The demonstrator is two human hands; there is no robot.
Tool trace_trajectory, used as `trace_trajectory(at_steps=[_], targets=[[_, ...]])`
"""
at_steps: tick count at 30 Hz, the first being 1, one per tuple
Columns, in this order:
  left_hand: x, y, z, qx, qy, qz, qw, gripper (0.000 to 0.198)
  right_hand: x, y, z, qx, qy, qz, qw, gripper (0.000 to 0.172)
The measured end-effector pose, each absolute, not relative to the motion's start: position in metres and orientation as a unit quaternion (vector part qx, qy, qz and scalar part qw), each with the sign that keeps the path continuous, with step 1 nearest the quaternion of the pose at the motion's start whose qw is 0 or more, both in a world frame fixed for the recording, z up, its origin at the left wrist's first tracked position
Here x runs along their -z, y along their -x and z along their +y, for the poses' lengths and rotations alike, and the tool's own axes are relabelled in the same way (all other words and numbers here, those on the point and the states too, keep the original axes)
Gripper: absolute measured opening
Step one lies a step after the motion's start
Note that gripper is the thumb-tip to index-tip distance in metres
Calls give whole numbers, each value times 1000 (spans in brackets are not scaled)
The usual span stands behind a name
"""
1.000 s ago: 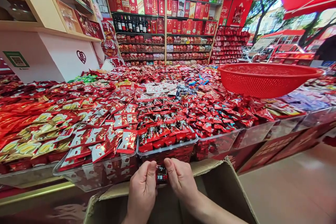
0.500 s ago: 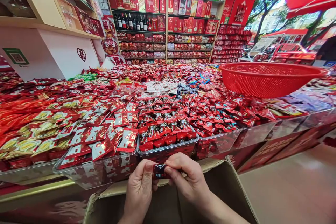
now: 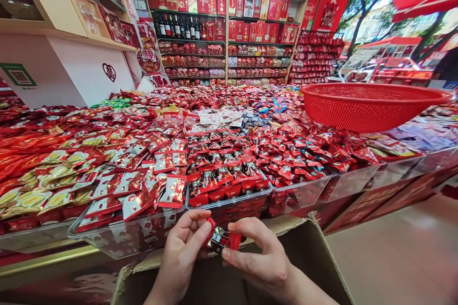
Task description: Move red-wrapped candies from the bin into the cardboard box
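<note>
A small red and black wrapped candy is held between both hands over an open cardboard box. My left hand pinches its red left end between thumb and fingers. On the other side, my right hand grips the right part with thumb and index finger. The printed front of the wrapper faces me, slightly tilted. Just beyond the hands stands a clear plastic bin with rows of similar red and black packets.
Red and white packets fill the bin to the left; red packets lie heaped to the right. A red plastic basket rests on the candy at the right. Shelves with bottles and boxes line the back.
The candy has been turned so that its printed front and red ends show. Fingers of both hands have shifted their hold, and the right hand's fingers are spread wider around it.
</note>
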State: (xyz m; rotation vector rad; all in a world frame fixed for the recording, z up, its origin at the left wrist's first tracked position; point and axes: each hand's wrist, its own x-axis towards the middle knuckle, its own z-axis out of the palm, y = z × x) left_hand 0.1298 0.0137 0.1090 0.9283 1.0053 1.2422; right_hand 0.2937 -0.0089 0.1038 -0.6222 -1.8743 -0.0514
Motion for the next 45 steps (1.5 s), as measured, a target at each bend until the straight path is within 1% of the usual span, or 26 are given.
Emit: trace_trajectory(at_steps=[1, 3, 5, 7, 8, 10, 11, 13, 17, 21, 24, 27, 31, 35, 42, 45], targets=[[-109, -130, 14, -539, -400, 440, 597, 32, -102, -295, -9, 6, 262, -796, 546, 22], [-107, -131, 14, -542, -411, 447, 581, 32, -99, -297, -11, -63, 265, -797, 539, 20], [-104, -132, 13, -540, -428, 449, 568, 31, -96, -299, -14, -164, 289, -769, 546, 20], [-101, -133, 11, -541, -438, 446, 563, 30, -95, -300, -16, -285, 350, -702, 551, 21], [-100, -134, 11, -542, -441, 444, 562, 29, -94, -300, -17, -352, 386, -661, 539, 19], [-98, -135, 10, -545, -444, 439, 560, 28, -95, -302, -19, -470, 433, -599, 482, 16], [-98, -135, 9, -550, -443, 435, 559, 28, -97, -304, -20, -507, 443, -585, 452, 18], [-98, -135, 9, -562, -433, 415, 570, 29, -106, -309, -19, -532, 448, -584, 418, 20], [-99, -134, 8, -563, -407, 390, 605, 31, -147, -323, 4, -507, 448, -597, 431, 19], [-96, -139, 6, -546, -451, 432, 558, 25, -192, -327, 74, -409, 484, -610, 476, 14], [-90, -143, 4, -530, -511, 431, 521, 23, -207, -317, 139, -385, 534, -593, 464, 12], [-85, -143, 4, -527, -534, 425, 506, 22, -209, -302, 187, -385, 570, -581, 435, 17], [-80, -140, 5, -521, -554, 425, 491, 21, -203, -284, 213, -360, 605, -585, 403, 19], [-78, -139, 5, -508, -598, 424, 452, 15, -197, -277, 217, -321, 633, -604, 363, 16], [-80, -139, 5, -497, -616, 419, 444, 11, -196, -281, 221, -195, 656, -663, 302, 8], [-81, -139, 5, -502, -613, 422, 439, 11, -205, -283, 211, -148, 638, -694, 298, 3]])
